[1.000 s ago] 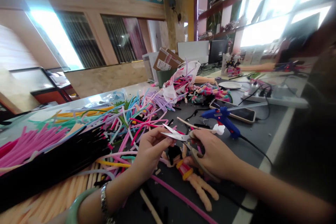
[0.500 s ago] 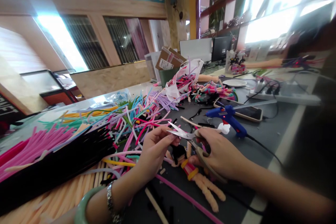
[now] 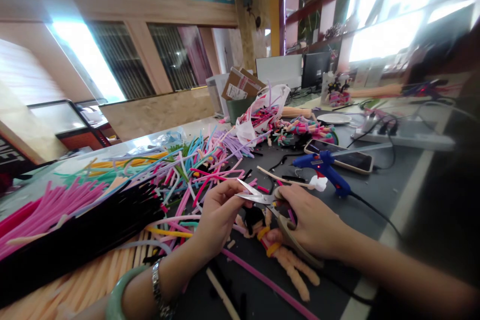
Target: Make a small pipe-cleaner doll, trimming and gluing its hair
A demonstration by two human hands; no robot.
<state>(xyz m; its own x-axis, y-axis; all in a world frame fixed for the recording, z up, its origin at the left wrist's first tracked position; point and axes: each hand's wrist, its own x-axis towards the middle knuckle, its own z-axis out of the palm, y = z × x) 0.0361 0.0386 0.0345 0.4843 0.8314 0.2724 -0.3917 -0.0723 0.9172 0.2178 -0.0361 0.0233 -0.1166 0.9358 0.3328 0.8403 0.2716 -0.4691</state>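
My right hand (image 3: 315, 220) is closed around the handles of the scissors (image 3: 258, 198), whose parted blades point left. At the blade tips, my left hand (image 3: 221, 212) has its fingers pinched together; what is between them is too small to make out. Beneath both hands a doll (image 3: 290, 265) of fuzzy stems lies on the dark mat, with black hair, a red and yellow top and peach legs. A blue glue gun (image 3: 326, 165) rests beyond my right hand.
Colourful fuzzy stems (image 3: 187, 170) and a thick black bundle (image 3: 93, 230) cover the left side. A phone (image 3: 352, 160), a power strip (image 3: 408, 137) and a white plate (image 3: 333, 118) lie at the back right. The glue gun's cable (image 3: 375, 212) trails rightward.
The scissors and my right hand have shifted slightly left, and the blades look a little wider apart. My left hand has hardly moved.
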